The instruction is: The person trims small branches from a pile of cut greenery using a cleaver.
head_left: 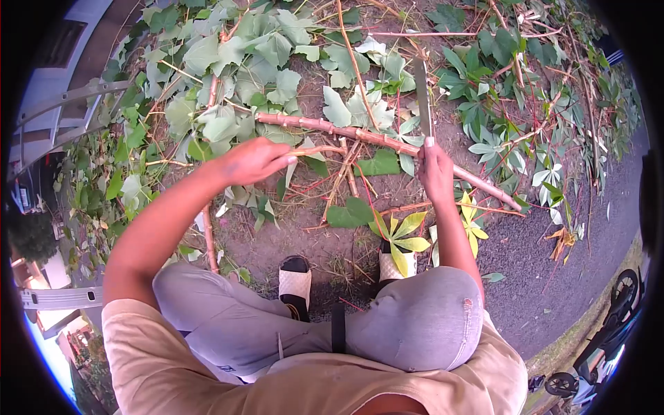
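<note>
My left hand (259,160) is closed around a thin brown branch (317,150), whose forked end points to the right. My right hand (437,171) grips a knife (422,97), its long blade pointing away from me and the thumb lying along its base. A thick, knobbly reddish stem (325,127) runs slantwise from the upper middle to the lower right, and my right hand overlaps it in this view. Beneath and between my hands lie thinner cut twigs (339,181) and a broad green leaf (379,163). Yellow-green leaves (400,238) lie nearer my feet.
Heaps of lobed green leaves (259,52) cover the ground at the upper left, and more leafy branches (494,111) spread at the right. Dark asphalt (526,277) borders the soil. A metal ladder (62,298) is at the left, a parked motorcycle (602,339) at the lower right.
</note>
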Demonstrator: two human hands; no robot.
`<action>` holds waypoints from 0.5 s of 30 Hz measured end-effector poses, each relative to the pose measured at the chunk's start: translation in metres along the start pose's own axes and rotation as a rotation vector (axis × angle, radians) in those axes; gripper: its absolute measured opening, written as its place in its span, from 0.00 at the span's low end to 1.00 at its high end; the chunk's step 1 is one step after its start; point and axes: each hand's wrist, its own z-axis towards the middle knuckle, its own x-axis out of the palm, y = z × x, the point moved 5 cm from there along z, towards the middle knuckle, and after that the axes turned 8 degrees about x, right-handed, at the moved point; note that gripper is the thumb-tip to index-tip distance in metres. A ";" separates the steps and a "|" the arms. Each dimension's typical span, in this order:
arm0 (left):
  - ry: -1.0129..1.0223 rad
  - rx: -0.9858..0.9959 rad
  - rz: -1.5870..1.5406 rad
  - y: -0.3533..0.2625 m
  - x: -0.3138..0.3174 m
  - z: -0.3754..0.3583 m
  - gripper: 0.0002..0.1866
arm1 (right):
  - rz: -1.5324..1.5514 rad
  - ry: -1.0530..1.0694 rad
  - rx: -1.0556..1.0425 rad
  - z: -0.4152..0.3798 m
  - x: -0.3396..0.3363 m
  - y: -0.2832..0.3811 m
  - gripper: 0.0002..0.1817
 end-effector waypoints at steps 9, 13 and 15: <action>-0.755 -0.366 0.491 -0.033 -0.232 -0.252 0.18 | -0.476 -0.179 -0.033 0.022 -0.034 -0.050 0.19; -0.368 -0.614 0.940 -0.057 -0.312 -0.432 0.14 | -0.538 -0.130 -0.270 0.030 -0.028 -0.045 0.17; -0.221 -0.725 1.112 -0.062 -0.351 -0.549 0.18 | -0.539 -0.120 -0.310 0.037 -0.026 -0.050 0.17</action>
